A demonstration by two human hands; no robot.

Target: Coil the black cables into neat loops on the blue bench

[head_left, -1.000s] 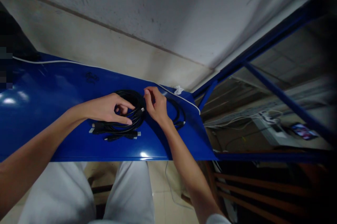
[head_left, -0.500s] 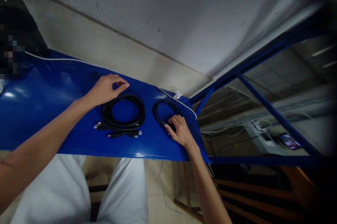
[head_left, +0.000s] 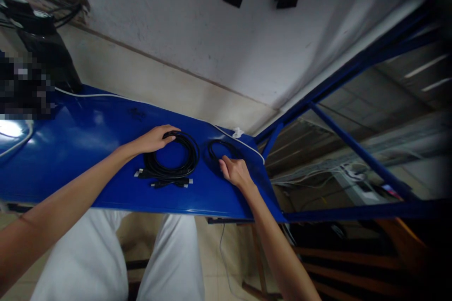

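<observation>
Two coils of black cable rest on a blue table (head_left: 116, 183). My left hand (head_left: 158, 138) is closed on the upper left part of the larger cable coil (head_left: 193, 150), fingers over the strands and thumb inside the loop. Several plug ends (head_left: 176, 182) lie along that coil's near side, some with pale metal tips. Right of it, my right hand (head_left: 237, 171) grips the near side of the smaller cable coil (head_left: 211, 149). My palm and fingers hide the ends of this smaller coil.
A white cord (head_left: 155, 106) runs along the table's back edge by the wall. White crumpled scrap (head_left: 238, 133) lies near the back right corner. Blue frame bars (head_left: 356, 145) rise at the right, and a dark object (head_left: 49, 51) stands at the far left.
My left hand has come down from above the larger coil and closed on it. My right hand's fingers have closed around the smaller coil. The view has shifted slightly.
</observation>
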